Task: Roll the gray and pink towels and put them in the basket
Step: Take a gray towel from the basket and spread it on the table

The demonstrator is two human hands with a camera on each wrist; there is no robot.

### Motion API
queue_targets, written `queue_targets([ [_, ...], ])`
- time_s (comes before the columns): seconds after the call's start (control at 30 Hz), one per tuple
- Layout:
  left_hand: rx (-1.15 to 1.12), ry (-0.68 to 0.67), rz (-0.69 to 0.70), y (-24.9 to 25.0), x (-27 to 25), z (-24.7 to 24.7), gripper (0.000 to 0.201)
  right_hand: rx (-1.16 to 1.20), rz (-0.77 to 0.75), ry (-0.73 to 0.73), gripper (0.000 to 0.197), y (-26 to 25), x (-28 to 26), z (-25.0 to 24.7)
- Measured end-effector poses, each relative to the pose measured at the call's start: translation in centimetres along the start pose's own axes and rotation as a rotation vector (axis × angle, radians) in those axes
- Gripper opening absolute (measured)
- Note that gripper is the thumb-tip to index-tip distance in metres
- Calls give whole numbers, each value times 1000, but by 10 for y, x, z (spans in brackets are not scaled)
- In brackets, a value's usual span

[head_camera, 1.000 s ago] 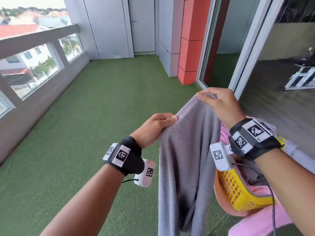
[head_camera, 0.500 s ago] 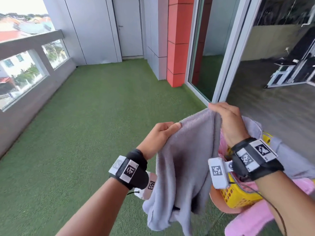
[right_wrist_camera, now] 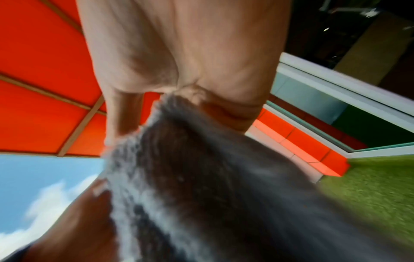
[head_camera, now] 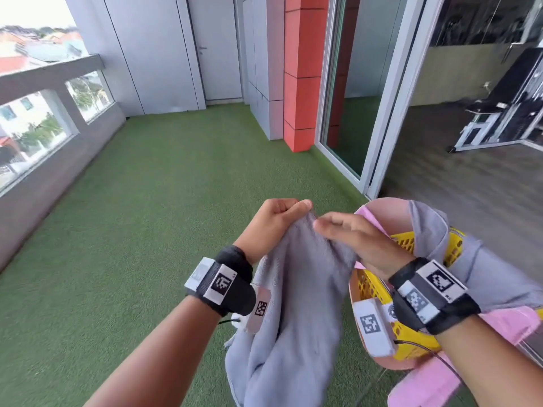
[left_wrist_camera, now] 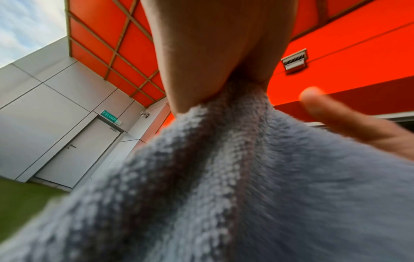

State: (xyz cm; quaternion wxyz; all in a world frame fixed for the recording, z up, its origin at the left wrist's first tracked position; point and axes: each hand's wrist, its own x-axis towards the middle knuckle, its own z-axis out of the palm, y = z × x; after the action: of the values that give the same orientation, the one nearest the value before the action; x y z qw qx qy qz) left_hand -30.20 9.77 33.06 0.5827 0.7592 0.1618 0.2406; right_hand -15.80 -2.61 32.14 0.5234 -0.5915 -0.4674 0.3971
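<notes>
A gray towel [head_camera: 293,318] hangs in front of me over the grass. My left hand [head_camera: 305,207] pinches its top edge between thumb and fingers; in the left wrist view the gray towel [left_wrist_camera: 246,177] runs up into that left hand [left_wrist_camera: 224,85]. Right beside it, my right hand [head_camera: 323,227] holds the same top edge with its fingers stretched toward the left hand. The right wrist view shows the gray towel [right_wrist_camera: 224,177] caught between the right hand's [right_wrist_camera: 174,95] thumb and fingers. The yellow basket [head_camera: 411,342] sits at lower right, and a pink towel [head_camera: 426,386] lies under it.
A second gray cloth [head_camera: 484,274] is draped over the basket's far side. The basket rests on a round pink surface [head_camera: 382,212]. Green artificial grass [head_camera: 147,230] covers the balcony floor. A sliding glass door [head_camera: 367,113] stands at right, and a low wall [head_camera: 44,171] at left.
Both hands have dropped lower and come together, so the towel's two top corners now meet and it hangs bunched instead of spread. The view tilted down toward the basket.
</notes>
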Motion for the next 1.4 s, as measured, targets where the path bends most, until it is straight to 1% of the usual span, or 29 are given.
queue_targets([
  [0.03,4,0,8,2,3,1,59,-71,12,-72,43,-2,0,5],
  [0.07,6,-14,3,4,3,2,56,-94,-21,-72,39,-5,2,5],
  [0.1,4,-37,-7,4,1,4,51,-62,-78,-26,32,-11,3,3],
  [0.17,-31,-68,-36,3,-5,3,41,71,-153,153,28,-18,9,-8],
  [0.2,-54,-65,-43,0,-7,1,39,125,-170,238,29,-17,13,-15],
  [0.27,-102,-25,-35,-3,-5,-6,43,185,-153,301,32,-10,15,-14],
  [0.33,-107,15,-4,-3,3,-8,49,144,-88,179,41,3,12,1],
  [0.4,-78,11,32,-1,9,-3,44,39,-27,7,45,6,6,17],
  [0.43,-66,-17,43,1,10,1,43,38,-42,-6,46,4,6,18],
  [0.53,-56,-60,36,0,8,5,66,327,-108,176,44,-12,11,3],
  [0.6,-44,-19,25,-2,9,2,69,488,-119,229,35,-17,11,-7],
  [0.67,-50,5,32,0,12,0,61,406,-77,154,35,-12,7,-1],
  [0.73,-57,-11,46,5,14,2,53,150,27,-13,41,-9,-1,12],
  [0.77,-62,-49,46,6,14,5,51,69,34,-42,40,-12,-4,14],
  [0.8,-73,-92,36,6,13,8,51,74,2,-20,36,-16,-4,12],
  [0.87,-95,-139,7,7,9,10,62,278,-89,113,30,-23,0,-3],
  [0.93,-97,-136,-11,6,7,6,72,495,-135,223,31,-29,4,-17],
  [0.97,-95,-121,-10,8,7,4,71,525,-139,235,29,-28,5,-18],
  [1.0,-91,-104,-7,10,9,2,69,486,-119,210,28,-25,4,-15],
  [1.03,-86,-83,-1,11,11,0,67,367,-68,160,32,-19,2,-8],
  [1.1,-55,-62,15,14,16,1,64,51,24,-23,46,-15,-4,8],
  [1.13,-48,-73,19,16,15,3,63,-34,11,-51,51,-14,-6,9],
  [1.17,-50,-96,17,15,13,5,62,-19,-45,-22,52,-16,-5,7],
  [1.2,-61,-117,4,12,11,6,63,79,-102,47,50,-20,-3,2],
  [1.27,-93,-106,-26,5,6,3,57,378,-139,216,48,-25,3,-13],
  [1.3,-108,-85,-33,3,4,1,55,486,-140,256,47,-24,6,-19],
  [1.33,-117,-67,-36,2,4,-2,57,510,-129,266,38,-21,8,-18],
  [1.37,-125,-48,-32,4,6,-4,61,454,-109,248,30,-16,9,-12],
  [1.4,-130,-29,-21,6,8,-5,64,333,-82,200,30,-10,9,-4],
])
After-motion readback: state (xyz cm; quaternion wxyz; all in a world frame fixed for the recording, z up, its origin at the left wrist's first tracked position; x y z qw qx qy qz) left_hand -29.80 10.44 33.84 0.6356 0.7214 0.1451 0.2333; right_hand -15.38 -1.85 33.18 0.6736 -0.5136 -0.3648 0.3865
